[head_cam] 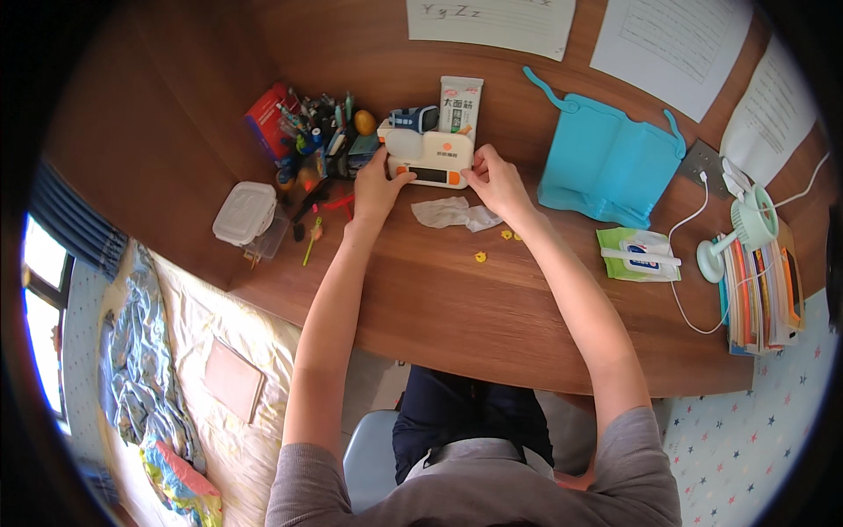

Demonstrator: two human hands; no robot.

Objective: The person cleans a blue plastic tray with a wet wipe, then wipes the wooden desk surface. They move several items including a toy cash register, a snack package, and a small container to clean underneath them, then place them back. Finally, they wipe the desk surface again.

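Note:
Both my hands are at a white electronic device [431, 158] with orange buttons and a dark display strip, near the back of the wooden desk [448, 309]. My left hand [379, 188] grips its left end, and my right hand [494, 178] has its fingertips on the lower right corner. Behind the device are a dark blue smartwatch [415, 119] and an upright snack packet [460, 109]. Crumpled white tissue [454, 213] lies just in front of it. Small yellow pieces [481, 257] lie nearer to me, some partly hidden by my right forearm.
Pens [319, 122] crowd the back left, near a lidded plastic box [247, 214]. A blue book stand [606, 158] is at the right, with a wet wipes pack [637, 255], a small green fan [751, 221], a white cable [678, 306] and upright books [761, 296].

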